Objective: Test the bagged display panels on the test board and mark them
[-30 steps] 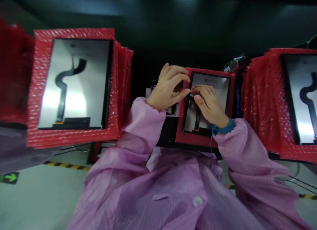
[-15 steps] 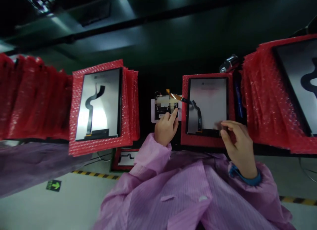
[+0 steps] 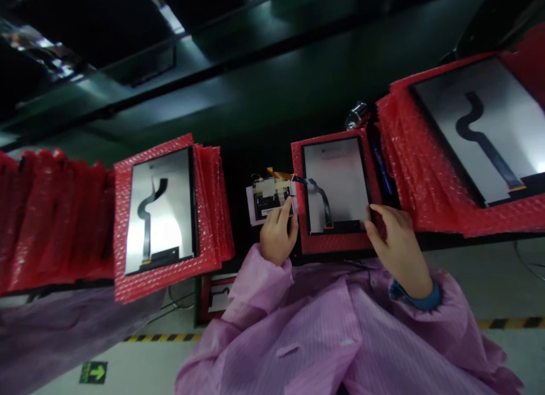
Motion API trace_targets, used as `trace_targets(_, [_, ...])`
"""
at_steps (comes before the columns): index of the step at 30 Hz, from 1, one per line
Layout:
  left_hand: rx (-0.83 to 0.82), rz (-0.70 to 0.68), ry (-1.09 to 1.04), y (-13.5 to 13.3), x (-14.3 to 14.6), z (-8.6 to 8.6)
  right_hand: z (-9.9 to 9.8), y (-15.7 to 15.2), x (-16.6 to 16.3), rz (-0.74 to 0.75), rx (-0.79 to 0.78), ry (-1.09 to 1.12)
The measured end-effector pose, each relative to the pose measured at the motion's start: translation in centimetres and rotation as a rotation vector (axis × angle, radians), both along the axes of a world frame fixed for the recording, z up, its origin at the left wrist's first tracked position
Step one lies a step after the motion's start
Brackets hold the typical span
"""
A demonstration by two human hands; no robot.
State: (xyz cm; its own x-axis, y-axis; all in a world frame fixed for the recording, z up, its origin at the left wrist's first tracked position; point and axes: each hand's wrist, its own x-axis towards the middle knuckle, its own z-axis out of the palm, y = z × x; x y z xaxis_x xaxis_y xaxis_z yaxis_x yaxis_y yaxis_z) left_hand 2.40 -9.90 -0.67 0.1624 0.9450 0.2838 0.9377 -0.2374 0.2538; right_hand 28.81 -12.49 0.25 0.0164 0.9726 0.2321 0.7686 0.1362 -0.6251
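My left hand [image 3: 277, 235] is open, its index finger stretched onto the lower right part of a small circuit board [image 3: 267, 199] lying on a white pad. An orange-and-black flex cable [image 3: 301, 180] runs from the board to a display panel [image 3: 340, 182]. The panel lies face down on red bubble wrap [image 3: 336, 244], its pale back up. My right hand [image 3: 395, 242] is at the panel's lower right edge, thumb and index finger apart and their tips at the edge. Its other fingers are partly hidden.
To the left, another panel [image 3: 170, 230] rests on stacked red bubble-wrap sleeves, with more sleeves [image 3: 55, 219] beyond. A further panel [image 3: 489, 128] tops the right stack. A blue pen-like object [image 3: 382, 167] and a shiny metal object [image 3: 356, 116] lie between. Someone's purple sleeve [image 3: 76, 332] shows at lower left.
The view has turned and shifted, showing more of the right stack. My right hand's fingertips have come in to the panel's edge. My left index finger stays at the board.
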Motion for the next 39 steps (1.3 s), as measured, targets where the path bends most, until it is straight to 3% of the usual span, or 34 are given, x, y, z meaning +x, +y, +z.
trace_targets(5, [0.028, -0.169, -0.172, -2.5, 3.2, -0.3, -0.8, -0.1, -0.8, -0.096, -0.035, 0.095])
trace_targets(8, [-0.044, -0.140, -0.208, -2.9, 3.7, 0.1, -0.4, -0.1, -0.4, -0.156, -0.146, 0.351])
trace_targets(10, [-0.120, -0.140, -0.253, -2.5, 3.1, 0.9, 1.0, -0.3, -0.3, -0.151, -0.200, 0.547])
trace_targets(12, [-0.245, -0.161, -0.315, -1.6, 2.1, 2.3, 3.1, -0.6, -1.0, -0.105, -0.166, 0.681])
trace_targets(15, [-0.379, -0.122, -0.469, 0.4, 1.2, 4.7, 6.6, -1.0, -3.5, 0.021, -0.023, 0.686])
trace_targets(17, [-0.265, -0.027, -0.701, 1.9, 1.4, 5.9, 8.2, -1.1, -5.7, 0.148, 0.035, 0.622])
trace_targets(19, [-0.114, 0.023, -1.018, 3.3, 2.1, 6.7, 8.7, -0.8, -7.8, 0.322, 0.059, 0.604])
trace_targets(21, [-0.110, 0.020, -1.298, 4.2, 2.6, 7.1, 7.8, 0.0, -9.4, 0.439, 0.053, 0.670])
trace_targets(22, [-0.160, 0.031, -1.394, 4.5, 2.8, 7.2, 6.9, 0.5, -10.0, 0.429, 0.031, 0.713])
trace_targets(25, [-0.306, 0.105, -1.544, 4.8, 2.8, 7.4, 4.1, 2.0, -11.3, 0.220, -0.108, 0.740])
trace_targets(27, [-0.335, 0.128, -1.589, 4.7, 2.6, 7.5, 3.0, 2.4, -11.8, 0.184, -0.184, 0.688])
trace_targets(32, [-0.326, 0.204, -1.720, 4.7, 2.1, 8.0, 3.1, 1.4, -11.7, 0.511, 0.007, 0.790])
trace_targets(34, [-0.302, 0.255, -1.761, 4.9, 1.4, 8.3, 2.7, 1.3, -11.4, 0.401, -0.001, 0.799])
trace_targets(37, [-0.311, 0.350, -1.802, 5.0, -0.2, 9.0, 0.9, 2.1, -10.9, 0.168, -0.187, 0.777])
trace_targets(39, [-0.383, 0.343, -1.862, 4.8, -1.1, 9.5, 0.2, 2.9, -10.7, 0.184, -0.283, 0.802])
